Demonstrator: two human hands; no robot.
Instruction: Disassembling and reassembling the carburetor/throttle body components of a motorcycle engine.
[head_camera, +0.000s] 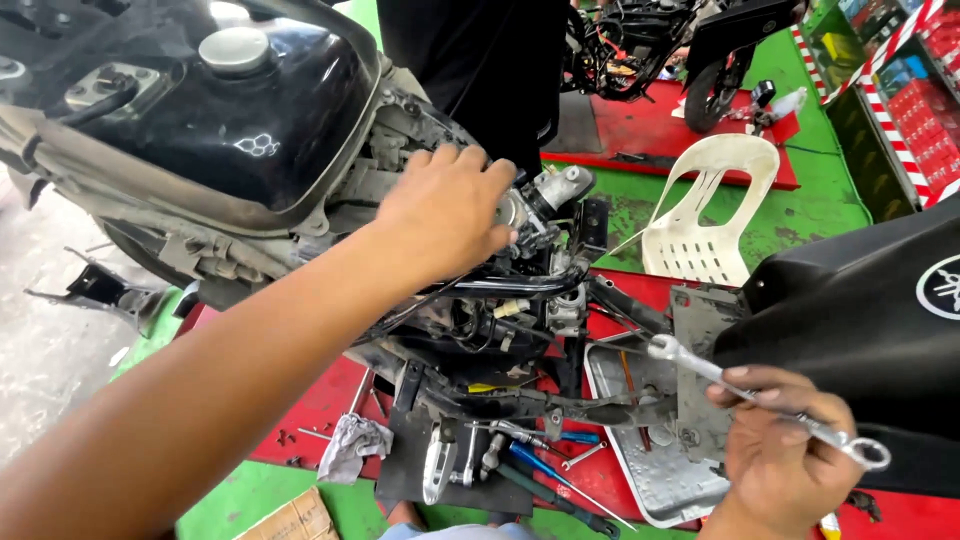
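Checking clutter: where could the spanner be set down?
Free: the metal tray near the right hand holding the spanner; green floor beside the white chair. Crowded: red mat under the motorcycle frame, strewn with tools and a rag.

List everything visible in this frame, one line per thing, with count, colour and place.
motorbike frame: one, grey and black, stripped, centre
storage tub: one, black, glossy, upper left
spanner: one, silver, in right hand
metal tray: one, silver, floor below centre
screwdrivers: at least two, blue and dark handles, floor
rag: one, grey, on red mat
plastic chair: one, white, tipped, right of centre
black seat: one, right edge
second motorbike: one, black, top
cardboard box: one, brown, bottom edge
left hand: on the engine parts
right hand: gripping the spanner
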